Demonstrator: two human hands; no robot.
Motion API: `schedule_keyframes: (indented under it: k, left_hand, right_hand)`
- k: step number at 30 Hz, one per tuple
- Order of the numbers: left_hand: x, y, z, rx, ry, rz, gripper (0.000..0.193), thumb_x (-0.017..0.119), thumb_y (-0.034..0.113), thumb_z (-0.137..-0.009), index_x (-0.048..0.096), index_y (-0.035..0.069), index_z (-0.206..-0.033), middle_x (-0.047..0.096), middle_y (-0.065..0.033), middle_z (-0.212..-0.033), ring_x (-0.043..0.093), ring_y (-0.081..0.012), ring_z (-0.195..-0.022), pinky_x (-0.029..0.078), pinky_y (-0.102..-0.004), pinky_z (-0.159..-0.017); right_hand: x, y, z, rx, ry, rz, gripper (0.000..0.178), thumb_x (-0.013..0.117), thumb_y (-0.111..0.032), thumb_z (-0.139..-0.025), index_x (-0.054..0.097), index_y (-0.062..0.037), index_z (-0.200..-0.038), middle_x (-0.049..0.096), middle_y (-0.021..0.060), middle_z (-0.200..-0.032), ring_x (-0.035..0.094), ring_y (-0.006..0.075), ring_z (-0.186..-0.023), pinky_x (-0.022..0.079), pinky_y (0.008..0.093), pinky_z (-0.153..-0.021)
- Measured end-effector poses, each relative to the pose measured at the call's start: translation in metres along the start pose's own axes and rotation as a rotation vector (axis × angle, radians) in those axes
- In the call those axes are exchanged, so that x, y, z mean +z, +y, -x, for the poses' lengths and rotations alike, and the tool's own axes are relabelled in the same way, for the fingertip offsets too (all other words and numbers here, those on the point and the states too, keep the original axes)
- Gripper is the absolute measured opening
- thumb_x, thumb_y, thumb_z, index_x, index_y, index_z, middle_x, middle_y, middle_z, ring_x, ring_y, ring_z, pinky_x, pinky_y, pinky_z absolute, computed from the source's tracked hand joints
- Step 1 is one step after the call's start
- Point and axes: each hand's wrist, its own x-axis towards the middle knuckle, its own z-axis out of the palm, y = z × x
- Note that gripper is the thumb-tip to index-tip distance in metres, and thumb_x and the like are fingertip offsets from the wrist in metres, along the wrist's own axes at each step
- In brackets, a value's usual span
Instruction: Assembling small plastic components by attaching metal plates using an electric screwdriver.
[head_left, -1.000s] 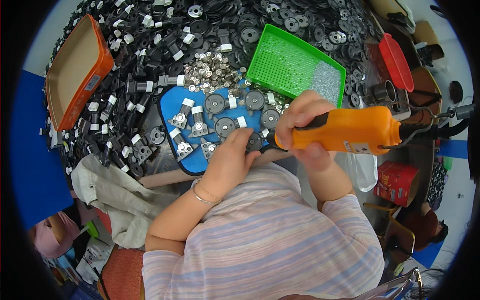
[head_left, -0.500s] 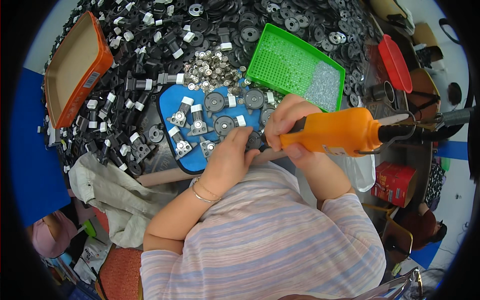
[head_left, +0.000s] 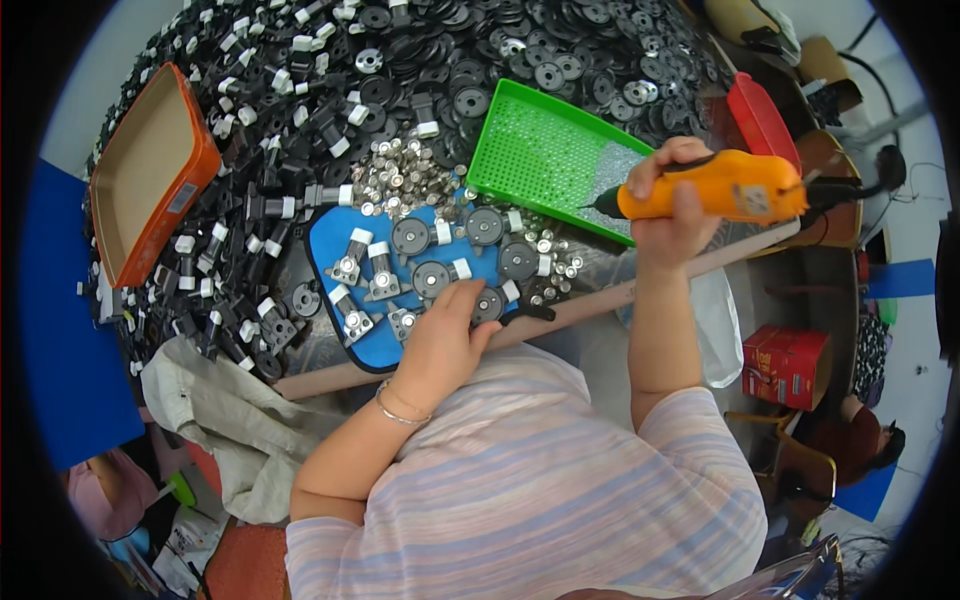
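Observation:
My right hand [head_left: 675, 215] grips an orange electric screwdriver [head_left: 745, 190], its dark tip pointing left over the near right part of the green tray [head_left: 520, 150]. Small silvery screws [head_left: 612, 175] lie heaped in that end of the tray. My left hand [head_left: 440, 335] rests at the near edge of the blue mat [head_left: 375, 345], thumb and fingers closed around a black disc part [head_left: 490, 303] with a white-capped stem. Several similar assemblies stand on the mat, some with discs and some with metal brackets [head_left: 381, 280]. What the left fingers cover underneath is hidden.
Heaps of black discs [head_left: 470, 100] and white-capped black parts [head_left: 255, 205] cover the far table. Small metal pieces [head_left: 400, 175] are piled beside the mat. An orange tray [head_left: 150, 180] lies left, a red tray [head_left: 760, 120] right. A pale bar [head_left: 580, 330] runs along the near edge.
My right hand has carried the screwdriver from beside my left hand, away and to the right, over the green tray. My left hand stays at the disc part; the view has shifted slightly.

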Motion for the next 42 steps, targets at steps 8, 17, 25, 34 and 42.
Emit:
schedule_keyframes:
  k: [8, 17, 25, 34, 42]
  left_hand:
    - [0.001, 0.000, 0.002, 0.025, 0.030, 0.003, 0.045, 0.070, 0.012, -0.078, 0.051, -0.002, -0.116, 0.057, -0.0199, -0.109, 0.060, -0.0337, -0.072, 0.050, -0.0388, -0.066]
    - [0.001, 0.001, 0.000, 0.042, 0.040, -0.005, 0.045, 0.070, 0.011, -0.078, 0.051, -0.002, -0.116, 0.057, -0.0192, -0.108, 0.060, -0.0320, -0.070, 0.050, -0.0378, -0.064]
    - [0.001, -0.001, 0.002, 0.059, 0.050, -0.004, 0.045, 0.070, 0.010, -0.078, 0.051, -0.002, -0.116, 0.057, -0.0186, -0.108, 0.060, -0.0308, -0.069, 0.050, -0.0369, -0.063]
    - [0.001, -0.004, 0.002, 0.042, 0.048, 0.041, 0.046, 0.071, 0.010, -0.076, 0.051, -0.002, -0.116, 0.057, -0.0179, -0.105, 0.060, -0.0303, -0.069, 0.049, -0.0367, -0.063]
    - [0.000, -0.003, -0.001, 0.026, 0.031, 0.036, 0.047, 0.071, 0.010, -0.075, 0.051, -0.002, -0.117, 0.057, -0.0182, -0.105, 0.059, -0.0308, -0.070, 0.049, -0.0374, -0.064]
  right_hand:
    - [-0.010, 0.026, 0.001, -0.092, 0.046, 0.080, 0.031, 0.063, -0.016, -0.082, 0.049, 0.0002, -0.104, 0.050, 0.0117, -0.098, 0.054, 0.0189, -0.063, 0.045, 0.0317, -0.058]
    - [-0.008, 0.035, -0.005, -0.090, 0.082, -0.032, 0.026, 0.062, -0.001, -0.081, 0.048, 0.0001, -0.102, 0.055, 0.0118, -0.093, 0.057, 0.0169, -0.061, 0.047, 0.0277, -0.057]
    - [-0.008, 0.035, -0.003, -0.028, 0.059, 0.016, 0.025, 0.062, -0.011, -0.083, 0.050, -0.0008, -0.103, 0.052, 0.0102, -0.094, 0.055, 0.0182, -0.063, 0.045, 0.0305, -0.058]
    - [0.016, -0.010, 0.005, -0.004, -0.035, -0.144, 0.039, 0.060, -0.033, -0.085, 0.050, -0.0037, -0.108, 0.047, 0.0111, -0.097, 0.052, 0.0179, -0.062, 0.043, 0.0313, -0.057]
    - [0.068, -0.012, 0.054, 0.248, -0.322, -0.298, 0.039, 0.070, -0.028, -0.081, 0.051, -0.0008, -0.101, 0.047, 0.0112, -0.093, 0.056, 0.0188, -0.061, 0.047, 0.0288, -0.054]
